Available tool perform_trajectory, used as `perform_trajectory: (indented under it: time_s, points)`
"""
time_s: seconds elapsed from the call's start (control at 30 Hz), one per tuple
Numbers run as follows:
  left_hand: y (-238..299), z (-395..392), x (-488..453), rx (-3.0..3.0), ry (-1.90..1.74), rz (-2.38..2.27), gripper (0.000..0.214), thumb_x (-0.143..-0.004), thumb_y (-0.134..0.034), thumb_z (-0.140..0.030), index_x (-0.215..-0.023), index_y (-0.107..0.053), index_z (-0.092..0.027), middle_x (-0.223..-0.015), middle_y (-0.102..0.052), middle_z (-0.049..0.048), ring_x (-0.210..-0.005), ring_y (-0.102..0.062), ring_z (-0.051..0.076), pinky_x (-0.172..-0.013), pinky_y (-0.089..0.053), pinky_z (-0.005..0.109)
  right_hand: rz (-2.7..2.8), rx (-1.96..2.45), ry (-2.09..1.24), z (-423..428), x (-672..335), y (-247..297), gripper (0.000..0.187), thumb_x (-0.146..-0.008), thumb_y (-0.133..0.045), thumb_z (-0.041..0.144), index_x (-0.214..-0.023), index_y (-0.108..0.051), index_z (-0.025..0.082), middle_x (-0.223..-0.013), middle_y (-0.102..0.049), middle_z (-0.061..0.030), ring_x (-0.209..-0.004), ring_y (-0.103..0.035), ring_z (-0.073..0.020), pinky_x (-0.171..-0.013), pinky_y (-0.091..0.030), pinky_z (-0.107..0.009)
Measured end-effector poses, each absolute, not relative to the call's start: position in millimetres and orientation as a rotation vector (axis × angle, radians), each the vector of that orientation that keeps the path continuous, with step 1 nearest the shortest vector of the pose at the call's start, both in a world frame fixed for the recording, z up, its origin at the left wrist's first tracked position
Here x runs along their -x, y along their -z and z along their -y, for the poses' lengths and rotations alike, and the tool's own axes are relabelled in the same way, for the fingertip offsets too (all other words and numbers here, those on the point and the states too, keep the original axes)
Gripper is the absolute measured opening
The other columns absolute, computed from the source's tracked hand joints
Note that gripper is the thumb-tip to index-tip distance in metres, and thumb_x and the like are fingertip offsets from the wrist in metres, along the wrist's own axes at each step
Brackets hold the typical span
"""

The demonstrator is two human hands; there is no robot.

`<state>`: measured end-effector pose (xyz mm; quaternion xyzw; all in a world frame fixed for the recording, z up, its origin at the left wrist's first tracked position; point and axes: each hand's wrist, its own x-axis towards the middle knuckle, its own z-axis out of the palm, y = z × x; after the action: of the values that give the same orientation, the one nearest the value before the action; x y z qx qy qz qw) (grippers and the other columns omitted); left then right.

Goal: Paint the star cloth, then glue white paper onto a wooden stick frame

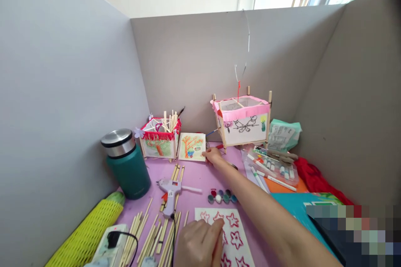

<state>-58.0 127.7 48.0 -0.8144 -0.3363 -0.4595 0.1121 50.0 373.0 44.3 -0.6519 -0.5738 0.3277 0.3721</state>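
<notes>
My right hand (214, 155) reaches far across the table and pinches the right edge of a small drawing card (192, 147), which shows an orange tree and stands propped up. Close to me, my left hand (200, 243) is closed, its fingers pressed together over a white sheet with red stars (235, 225). What it holds, if anything, is hidden. Left of the card is a small lantern (156, 148) with red fringe and thin sticks in it. A larger lantern with pink trim (246, 127) stands to the right, a wire rising from it.
A lilac glue gun (171, 194) lies among bundles of wooden sticks (153, 238). Small paint pots (218, 198) are beyond the star sheet. A green bottle (128, 171) and a yellow mesh roll (87, 229) are at left. At right are a marker case (272, 167) and red cloth (319, 177).
</notes>
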Motion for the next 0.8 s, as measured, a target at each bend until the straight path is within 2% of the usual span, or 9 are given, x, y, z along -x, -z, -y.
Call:
perform_trajectory:
  time_s: [0.1, 0.17, 0.33, 0.53, 0.67, 0.8]
  points:
    - [-49.0, -126.2, 59.7, 2.385, 1.369, 1.025, 0.023, -0.08, -0.049, -0.007, -0.102, -0.057, -0.011, -0.057, -0.056, 0.0016, -0.049, -0.052, 0.013, -0.045, -0.038, 0.027, 1.576, 1.632, -0.707, -371.0, -51.9, -58.6, 0.016, -0.085, -0.058, 0.029, -0.084, -0.059, 0.013, -0.074, -0.059, 0.0004, -0.062, -0.056, -0.0105, -0.059, -0.047, -0.025]
    - [-49.3, -125.6, 60.2, 2.39, 1.37, 1.033, 0.023, -0.08, -0.049, -0.008, -0.102, -0.057, -0.011, -0.057, -0.056, 0.0019, -0.049, -0.052, 0.014, -0.045, -0.038, 0.027, 1.626, 1.548, -0.559, -364.8, -56.4, -75.4, 0.011, -0.081, -0.059, 0.026, -0.078, -0.057, 0.016, -0.068, -0.058, 0.0013, -0.063, -0.055, -0.0121, -0.061, -0.043, -0.024]
    - [-47.6, -123.5, 58.5, 2.432, 1.369, 0.987, 0.024, -0.079, -0.05, -0.008, -0.102, -0.057, -0.011, -0.057, -0.057, 0.002, -0.05, -0.051, 0.014, -0.046, -0.037, 0.028, 1.677, 1.333, -0.216, -333.2, -75.0, -117.0, 0.014, -0.085, -0.048, 0.032, -0.087, -0.054, 0.019, -0.082, -0.059, -0.0024, -0.077, -0.054, -0.0159, -0.072, -0.037, -0.026]
    - [-49.2, -119.0, 54.6, 2.432, 1.344, 0.989, 0.022, -0.081, -0.049, -0.011, -0.1, -0.058, -0.013, -0.055, -0.055, 0.001, -0.048, -0.051, 0.014, -0.045, -0.035, 0.029, 1.725, 1.197, 0.139, -305.8, -92.4, -129.2, 0.016, -0.089, -0.043, 0.029, -0.086, -0.053, 0.018, -0.079, -0.058, -0.0034, -0.07, -0.053, -0.0155, -0.067, -0.037, -0.026]
    - [-49.2, -118.0, 53.7, 2.427, 1.349, 1.006, 0.022, -0.081, -0.047, -0.013, -0.1, -0.058, -0.014, -0.055, -0.055, 0.0008, -0.048, -0.051, 0.014, -0.045, -0.035, 0.028, 1.67, 1.216, 0.211, -302.7, -97.5, -128.2, 0.018, -0.089, -0.044, 0.033, -0.086, -0.054, 0.018, -0.079, -0.059, -0.0028, -0.068, -0.054, -0.0147, -0.067, -0.037, -0.025]
    - [-47.8, -117.5, 54.3, 2.426, 1.364, 1.008, 0.022, -0.081, -0.047, -0.013, -0.101, -0.057, -0.014, -0.055, -0.055, 0.001, -0.049, -0.051, 0.014, -0.046, -0.034, 0.028, 1.671, 1.23, 0.133, -302.7, -96.6, -121.6, 0.02, -0.088, -0.044, 0.035, -0.086, -0.055, 0.018, -0.078, -0.06, -0.003, -0.068, -0.054, -0.0149, -0.067, -0.038, -0.026]
